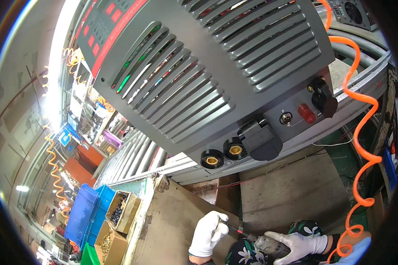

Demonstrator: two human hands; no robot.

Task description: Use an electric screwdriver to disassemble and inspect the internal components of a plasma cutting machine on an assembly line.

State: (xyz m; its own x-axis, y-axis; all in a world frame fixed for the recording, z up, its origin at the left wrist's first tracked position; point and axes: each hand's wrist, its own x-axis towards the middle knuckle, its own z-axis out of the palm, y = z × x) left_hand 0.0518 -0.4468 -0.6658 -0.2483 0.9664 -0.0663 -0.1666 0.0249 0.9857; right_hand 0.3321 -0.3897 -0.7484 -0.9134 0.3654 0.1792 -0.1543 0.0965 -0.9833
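Observation:
My right hand point(298, 245), in a white glove, is wrapped round the body of a pneumatic screwdriver point(269, 245) at the lower edge, above my lap. The driver's thin dark bit point(241, 231), with a red mark on it, points up and left. At its far end the fingers of my white-gloved left hand point(208, 233) are closed in a pinch; whether a screw is there too is too small to tell. Beyond both hands stands a large grey louvred welding machine point(234, 88), tilted in the view, with brass-centred sockets point(235, 150) along its lower edge.
An orange coiled air hose point(367, 154) hangs down the right side to my right forearm. At lower left are a box of dark small parts point(135, 214), a cardboard box of brass-coloured parts point(116, 245) and blue bins point(82, 212). A roller conveyor point(130, 154) runs behind.

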